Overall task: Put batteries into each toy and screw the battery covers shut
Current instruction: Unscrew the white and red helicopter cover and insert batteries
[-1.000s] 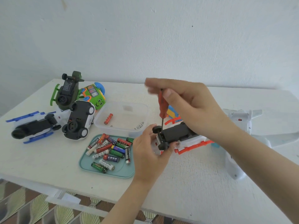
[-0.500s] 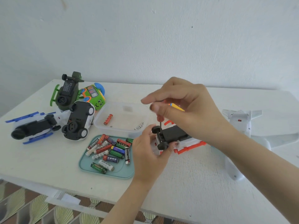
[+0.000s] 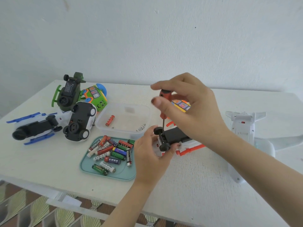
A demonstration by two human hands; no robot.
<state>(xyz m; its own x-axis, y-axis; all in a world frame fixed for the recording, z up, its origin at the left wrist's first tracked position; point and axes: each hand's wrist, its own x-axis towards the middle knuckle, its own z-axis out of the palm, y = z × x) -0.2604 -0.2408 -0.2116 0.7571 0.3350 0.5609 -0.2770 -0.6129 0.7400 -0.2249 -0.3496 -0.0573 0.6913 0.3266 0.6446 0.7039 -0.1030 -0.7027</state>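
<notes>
Plastic toy [image 3: 176, 136], likely light and skittish: left hand [image 3: 147, 159] grips its wheeled end, right hand [image 3: 195, 112] pinches the screwdriver [image 3: 164, 94].

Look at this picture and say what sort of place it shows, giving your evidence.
Probably a plain room at home: a white table against a bare white wall, patterned floor tiles below, and a teal tray of loose batteries.
</notes>
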